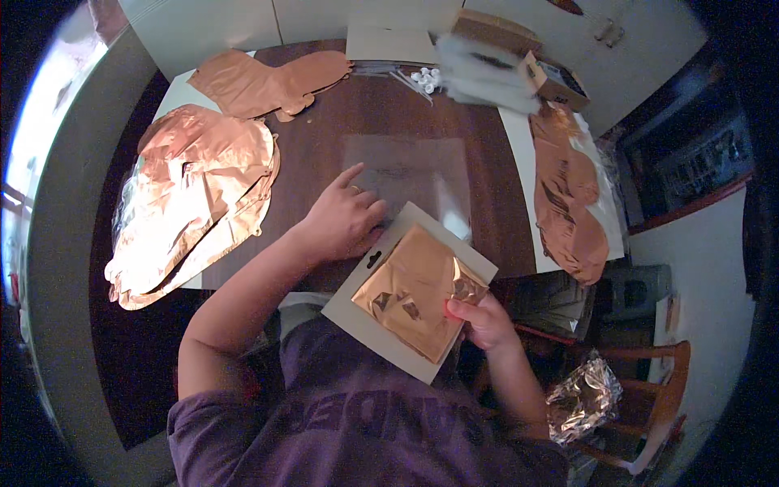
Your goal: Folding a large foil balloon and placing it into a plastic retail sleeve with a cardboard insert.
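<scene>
My right hand grips a white card at its lower right edge, the thumb pressed on top. On that card lies a folded copper-coloured foil balloon, glossy and creased, and a dark hang slot shows near the card's left corner. My left hand is over the table beside the card's upper left edge. Its index finger points outward and the other fingers are loosely bent, with nothing seen in them. Just beyond that hand a clear plastic bag lies flat on the brown table.
Flat copper foil balloons lie at the left, far left and right of the table. Small white pieces, clear plastic bags and an opened cardboard box sit at the back. Crumpled foil rests on a wooden chair.
</scene>
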The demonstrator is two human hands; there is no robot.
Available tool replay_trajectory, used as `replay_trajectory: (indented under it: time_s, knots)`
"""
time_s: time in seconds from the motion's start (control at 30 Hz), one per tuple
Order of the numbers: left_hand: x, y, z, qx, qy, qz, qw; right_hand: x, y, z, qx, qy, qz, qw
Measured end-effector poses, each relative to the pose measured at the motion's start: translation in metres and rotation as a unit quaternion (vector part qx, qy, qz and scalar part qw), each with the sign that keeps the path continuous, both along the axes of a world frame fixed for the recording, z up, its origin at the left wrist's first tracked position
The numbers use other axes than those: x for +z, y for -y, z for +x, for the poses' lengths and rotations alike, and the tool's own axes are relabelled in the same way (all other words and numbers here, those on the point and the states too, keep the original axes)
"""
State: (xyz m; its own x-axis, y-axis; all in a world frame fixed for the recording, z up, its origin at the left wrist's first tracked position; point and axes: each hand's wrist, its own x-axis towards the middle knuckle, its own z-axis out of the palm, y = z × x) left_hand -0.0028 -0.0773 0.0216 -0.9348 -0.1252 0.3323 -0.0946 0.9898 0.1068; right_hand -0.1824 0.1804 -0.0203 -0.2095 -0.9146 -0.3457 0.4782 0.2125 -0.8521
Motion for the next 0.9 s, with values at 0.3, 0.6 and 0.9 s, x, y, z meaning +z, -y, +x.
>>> replay_trajectory:
  time_s: [0.3, 0.6, 0.9]
  knots:
    - [-0.006, 0.015, -0.011, -0.085, -0.119, 0.077, 0.986, -0.001, 0.0, -0.003, -0.017, 0.026, 0.002, 1.0]
    - [0.003, 0.026, -0.016, -0.12, 0.002, 0.303, 0.945, 0.013, -0.008, 0.027, -0.112, -0.151, 0.052, 0.981]
    - [0.013, 0.012, -0.008, -0.073, 0.049, 0.259, 0.962, 0.027, -0.014, 0.05, -0.18, -0.102, 0.114, 0.972]
